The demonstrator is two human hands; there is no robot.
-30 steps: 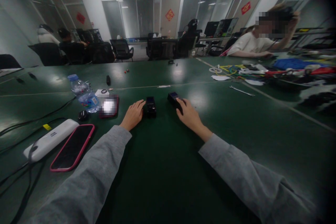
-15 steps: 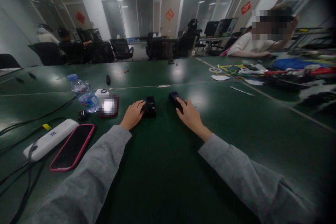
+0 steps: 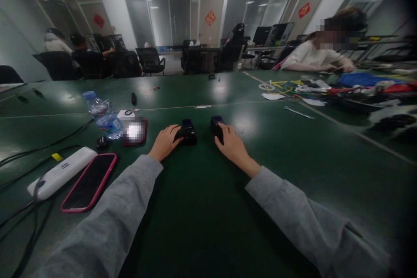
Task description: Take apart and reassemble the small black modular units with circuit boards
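Two small black handheld devices with dark screens lie on the green table, a short gap between them. My left hand (image 3: 165,142) rests flat beside the left device (image 3: 188,131), its fingers apart, with index finger and thumb tips against the device's left side. Buttons show below that device's screen. My right hand (image 3: 233,145) has its fingers over the right side of the right device (image 3: 216,123), with the thumb near its lower end. The hand covers part of this device.
At left are a pink-edged phone (image 3: 89,183), a white power strip (image 3: 63,173) with cables, a tilted plastic bottle (image 3: 106,119) and a blurred-screen device (image 3: 143,132). A wrench (image 3: 299,113) lies right, near tangled cables (image 3: 286,84). Across the table sits a person (image 3: 309,56).
Both devices have turned slightly; the right one points more straight away from me. My right hand has shifted slightly left with it. The person opposite has lowered a raised hand.
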